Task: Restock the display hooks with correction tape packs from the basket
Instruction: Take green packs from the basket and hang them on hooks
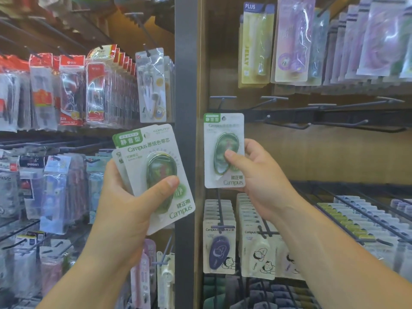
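While left hand (124,204) grips packs (153,152) (three), right hand (260,181), single pack (223,130)

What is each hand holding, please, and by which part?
The left hand holds a stack of correction tape packs by the lower half, thumb across the front. The right hand pinches one pack at its right edge, thumb on the blister.

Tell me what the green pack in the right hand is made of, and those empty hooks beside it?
The pack pinched by the right hand looks like flat, matte white cardboard with a clear plastic bubble on the front, which shows shiny glints. The empty hooks look like thin metal rods with a dark, dull coating, though that is less certain.
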The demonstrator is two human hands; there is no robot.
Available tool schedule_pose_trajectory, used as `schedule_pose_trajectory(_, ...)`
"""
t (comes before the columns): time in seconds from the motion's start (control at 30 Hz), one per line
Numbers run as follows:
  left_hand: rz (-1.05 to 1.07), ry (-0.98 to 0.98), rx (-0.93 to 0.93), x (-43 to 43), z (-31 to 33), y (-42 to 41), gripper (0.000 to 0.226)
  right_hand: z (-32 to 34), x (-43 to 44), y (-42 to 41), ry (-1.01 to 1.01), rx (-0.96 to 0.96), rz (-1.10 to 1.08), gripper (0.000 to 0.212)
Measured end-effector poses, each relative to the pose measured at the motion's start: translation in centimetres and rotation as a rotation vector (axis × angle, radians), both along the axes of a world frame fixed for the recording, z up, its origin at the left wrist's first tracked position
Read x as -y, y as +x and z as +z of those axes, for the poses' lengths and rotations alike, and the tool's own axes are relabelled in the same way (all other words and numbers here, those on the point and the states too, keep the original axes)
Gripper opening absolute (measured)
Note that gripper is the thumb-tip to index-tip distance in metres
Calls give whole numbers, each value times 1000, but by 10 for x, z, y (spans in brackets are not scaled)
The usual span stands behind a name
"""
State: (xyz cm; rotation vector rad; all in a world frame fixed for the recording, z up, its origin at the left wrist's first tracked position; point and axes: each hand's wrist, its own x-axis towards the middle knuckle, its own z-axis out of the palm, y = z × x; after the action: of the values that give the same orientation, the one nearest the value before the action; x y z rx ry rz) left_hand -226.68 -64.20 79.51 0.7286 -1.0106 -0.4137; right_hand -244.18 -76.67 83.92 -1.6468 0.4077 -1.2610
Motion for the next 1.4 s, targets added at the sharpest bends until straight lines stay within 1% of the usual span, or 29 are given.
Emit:
schedule_pose_trajectory(0.07,-4,10,6,-1,0,1,78,0,4,3,-1,-17,-25,21)
schedule_pose_trajectory(0.13,-10,12,13,0,0,2,78,0,6,6,-32,-22,-71,21)
schedule_pose_trajectory(0.17,-10,12,12,0,1,2,81,1,8,7,-49,-20,-94,21)
schedule_pose_trajectory(0.2,-11,7,4,0,1,1,80,1,9,8,-64,-18,-113,21)
schedule_pose_trajectory(0.27,0,-11,-5,0,2,0,69,3,10,12,-77,-16,-133,20)
schedule_pose_trajectory(0.33,-3,-14,1,-1,2,0,65,5,11,14,-81,-16,-155,18)
schedule_pose_trajectory(0.4,4,-3,12,-1,3,2,69,6,13,16,-91,-30,-197,17)
schedule_pose_trajectory(0.43,5,6,19,-1,3,3,76,7,16,17,-91,-44,-222,18)
schedule_pose_trajectory(0.47,7,11,20,-2,3,5,77,9,19,18,-85,-67,-243,19)
schedule_pose_trajectory(0.53,16,15,20,-2,3,8,70,13,28,21,-66,-135,-281,20)
schedule_pose_trajectory(0.57,13,18,24,-1,2,9,70,16,34,23,-58,-176,-296,19)
schedule_pose_trajectory(0.67,17,40,42,-1,1,10,85,23,53,29,-59,-292,-371,17)
schedule_pose_trajectory(0.7,16,42,42,0,1,11,87,25,60,32,-65,-328,-408,18)
schedule_pose_trajectory(0.73,19,41,39,0,1,11,86,27,66,34,-69,-363,-446,19)
schedule_pose_trajectory(0.8,18,26,29,0,0,12,73,31,76,39,-79,-416,-514,21)
schedule_pose_trajectory(0.87,3,20,15,0,-1,12,67,33,83,42,-90,-443,-539,21)
schedule_pose_trajectory(0.93,-16,24,31,1,1,12,69,35,86,43,-99,-482,-552,22)
schedule_pose_trajectory(1.0,-25,26,41,1,4,11,78,36,90,43,-123,-542,-596,26)
schedule_pose_trajectory(1.07,-22,12,43,1,6,11,77,36,85,39,-156,-502,-671,35)
schedule_pose_trajectory(1.13,-31,-7,36,0,7,9,69,34,67,32,-227,-331,-721,38)
schedule_pose_trajectory(1.17,-40,-16,33,0,8,8,68,32,52,28,-266,-219,-674,33)
schedule_pose_trajectory(1.2,-48,-23,30,-1,9,7,69,29,34,25,-300,-136,-571,27)
schedule_pose_trajectory(1.23,-55,-28,24,-1,10,6,69,25,17,22,-331,-93,-434,24)
schedule_pose_trajectory(1.27,-63,-33,18,-1,12,4,69,20,-1,19,-361,-86,-284,25)
schedule_pose_trajectory(1.33,-77,-42,17,-1,15,1,77,8,-30,16,-402,-136,-50,38)
schedule_pose_trajectory(1.4,-97,-48,41,1,16,-1,80,1,-49,16,-416,-182,58,50)
